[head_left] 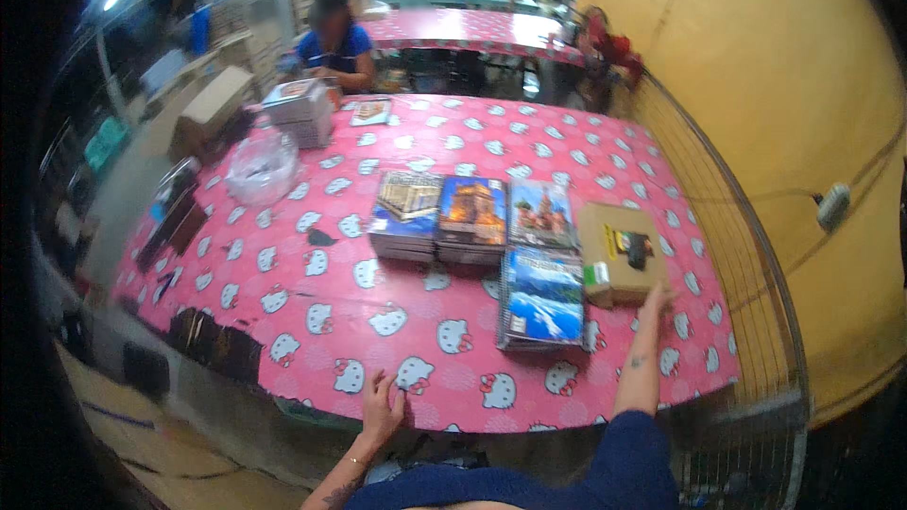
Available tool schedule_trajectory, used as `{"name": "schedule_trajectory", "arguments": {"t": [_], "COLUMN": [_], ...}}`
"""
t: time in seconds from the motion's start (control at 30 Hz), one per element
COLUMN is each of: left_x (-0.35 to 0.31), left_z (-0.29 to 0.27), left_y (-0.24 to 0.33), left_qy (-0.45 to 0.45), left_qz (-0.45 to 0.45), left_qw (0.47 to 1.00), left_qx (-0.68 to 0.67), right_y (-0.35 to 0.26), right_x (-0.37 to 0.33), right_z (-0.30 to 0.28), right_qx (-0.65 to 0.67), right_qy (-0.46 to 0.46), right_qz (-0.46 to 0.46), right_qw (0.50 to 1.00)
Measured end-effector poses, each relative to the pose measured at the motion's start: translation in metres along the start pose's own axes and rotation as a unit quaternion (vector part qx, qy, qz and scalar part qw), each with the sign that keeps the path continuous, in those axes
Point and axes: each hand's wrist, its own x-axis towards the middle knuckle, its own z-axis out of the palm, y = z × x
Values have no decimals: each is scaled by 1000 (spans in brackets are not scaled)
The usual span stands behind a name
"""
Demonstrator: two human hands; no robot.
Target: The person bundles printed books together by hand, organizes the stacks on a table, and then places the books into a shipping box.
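Note:
My left hand (pixel 383 408) rests at the near edge of the pink patterned tabletop (pixel 406 307), its fingers apart and nothing in them. My right arm reaches forward, and my right hand (pixel 658 297) is at the near right corner of a brown cardboard box (pixel 614 227); its fingers are too small and blurred to make out. On the box lies a small black object (pixel 640 249). Left of the box stand stacks of spiral-bound notebooks with photo covers: a snowy blue one (pixel 543 297) nearest me, a cathedral one (pixel 540 212), an orange-lit tower (pixel 472 212) and a pale building (pixel 406 208).
Across the table a person in blue (pixel 340 52) sits by a notebook stack (pixel 300 113). Beside it are a clear plastic bag (pixel 262 167) and a single notebook (pixel 371 111). A dark box (pixel 173 222) is at the left edge. A wire rack (pixel 746 227) and yellow wall flank the right.

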Motion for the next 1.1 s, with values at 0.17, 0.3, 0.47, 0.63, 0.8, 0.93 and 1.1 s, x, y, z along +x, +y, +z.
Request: {"name": "schedule_trajectory", "arguments": {"t": [0.17,0.3,0.47,0.63,0.8,0.93,1.1], "left_x": [-39,-61,-63,-97,-121,-155,-176], "left_z": [-59,-117,-187,-271,-361,-383,-410], "left_y": [-21,-61,-106,-200,-213,-252,-321], "left_qy": [85,160,222,254,307,260,160], "left_qz": [-82,-112,-129,-195,-251,-310,-354], "left_qw": [993,981,964,947,918,914,921], "left_qx": [-10,-2,-69,-37,-2,6,-10], "right_y": [-61,-150,-76,-19,-21,116,178], "right_x": [-164,-446,-689,-871,-969,-988,-1018], "right_z": [1,-12,-38,-48,-35,-9,16], "right_qx": [-22,140,106,91,-20,-292,-229], "right_qy": [-13,-351,-727,-892,-925,-781,-601], "right_qz": [-296,-292,-303,-19,231,477,622], "right_qw": [955,879,607,443,300,279,447]}}
